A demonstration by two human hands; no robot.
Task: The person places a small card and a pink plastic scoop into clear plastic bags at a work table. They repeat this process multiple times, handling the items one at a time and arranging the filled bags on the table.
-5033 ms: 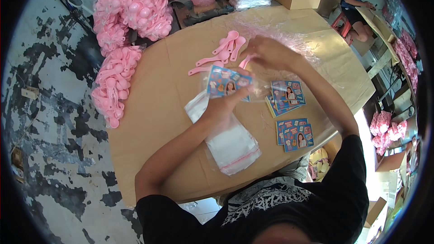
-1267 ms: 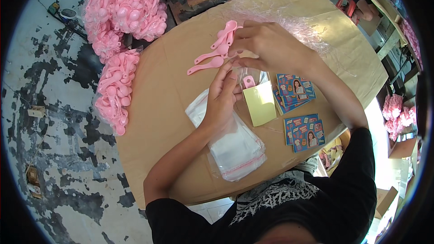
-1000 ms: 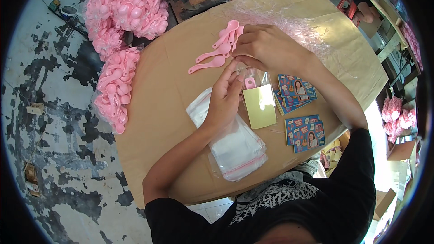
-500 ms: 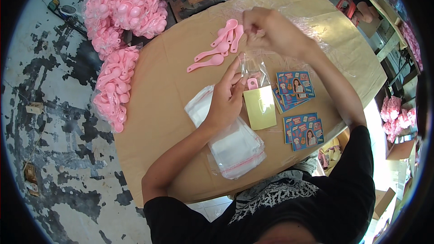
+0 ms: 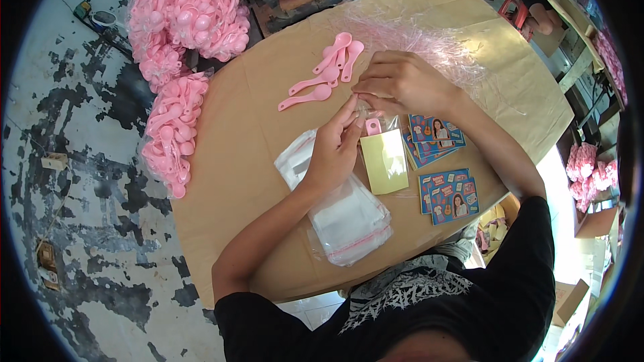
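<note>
At mid-table, left hand [image 5: 334,146] pinches clear plastic bag [image 5: 393,123], rectangular yellow card [image 5: 387,169] inside; right hand [image 5: 407,84], grip unclear; pink plastic spoons [image 5: 329,75] at eleven o'clock.

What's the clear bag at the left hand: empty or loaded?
Loaded: a yellow card and a pink handle end show through the clear bag.

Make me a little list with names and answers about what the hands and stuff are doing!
Left hand: holding a see-through bag near its top
Right hand: fingertips close to the left's; touching, hard to tell
In the bag: yellow card, pink handle
Loose spoons: pink, on the brown table, beyond the left hand
Picture cards: two piles, right
Spare bags: stacked, nearer the person
</note>
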